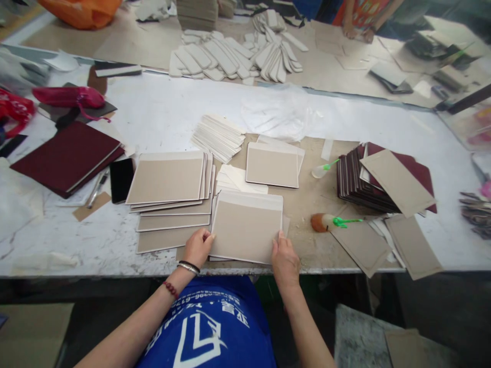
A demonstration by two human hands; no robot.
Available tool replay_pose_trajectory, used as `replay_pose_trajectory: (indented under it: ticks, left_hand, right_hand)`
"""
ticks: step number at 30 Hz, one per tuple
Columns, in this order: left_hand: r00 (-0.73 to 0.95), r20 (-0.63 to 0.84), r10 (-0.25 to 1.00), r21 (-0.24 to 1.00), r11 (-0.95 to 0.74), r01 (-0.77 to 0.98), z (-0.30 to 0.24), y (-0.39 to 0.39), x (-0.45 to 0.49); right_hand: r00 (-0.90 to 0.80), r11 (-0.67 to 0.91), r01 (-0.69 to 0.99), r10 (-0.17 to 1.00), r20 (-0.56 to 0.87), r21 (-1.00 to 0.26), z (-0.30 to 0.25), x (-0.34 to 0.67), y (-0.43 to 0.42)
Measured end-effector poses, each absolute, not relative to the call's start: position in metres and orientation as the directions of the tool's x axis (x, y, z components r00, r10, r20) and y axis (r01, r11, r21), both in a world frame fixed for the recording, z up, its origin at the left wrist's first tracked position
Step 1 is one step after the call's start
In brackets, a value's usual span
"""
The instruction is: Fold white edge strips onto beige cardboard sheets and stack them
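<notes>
A beige rectangular panel (247,230) with a pale strip along its far edge lies in front of me, with more sheets showing beneath it. My left hand (198,250) pinches its near left edge, fingers curled. On the right edge, my right hand (286,259) grips with the thumb on top; its other fingers are partly hidden. Just left of the panel is a fanned stack of similar beige panels (166,176). Another dark-edged panel (272,164) rests beyond it, beside a few white strips (232,179) and a bundle of thin cream strips (218,137).
Two small glue bottles with green tips, one clear (319,171) and one amber (319,223), lie to the right. Past them sits a pile of maroon covers (368,179). Maroon folders (69,156) and a phone (121,180) are left. Across the table, another person's hands (358,31) rest.
</notes>
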State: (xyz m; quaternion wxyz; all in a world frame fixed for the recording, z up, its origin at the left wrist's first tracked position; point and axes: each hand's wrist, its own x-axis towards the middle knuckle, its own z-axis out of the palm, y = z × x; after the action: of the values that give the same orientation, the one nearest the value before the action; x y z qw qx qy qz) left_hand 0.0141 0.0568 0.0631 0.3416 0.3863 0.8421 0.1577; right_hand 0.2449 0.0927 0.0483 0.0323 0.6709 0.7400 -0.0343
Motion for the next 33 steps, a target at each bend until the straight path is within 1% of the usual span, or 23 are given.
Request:
replay_pose_trajectory:
  ticks: [9,16,33]
  left_hand:
    - [-0.474,-0.440,0.762,0.541,0.647,0.537,0.0630,0.0555,0.0147]
    - [-0.493,-0.428,0.758,0.552,0.651,0.521,0.0580,0.0536,0.0149]
    - [-0.488,-0.440,0.754,0.565,0.655,0.502,0.0602,0.0546,0.0135]
  right_hand:
    - [-0.109,0.110,0.994,0.990,-0.089,0.003,0.0494,0.2444,0.0921]
    - [-0.137,0.138,0.990,0.989,-0.052,0.015,0.0467,0.2447,0.0912]
    - [-0.112,0.116,0.992,0.991,-0.076,0.047,0.0487,0.2405,0.0903]
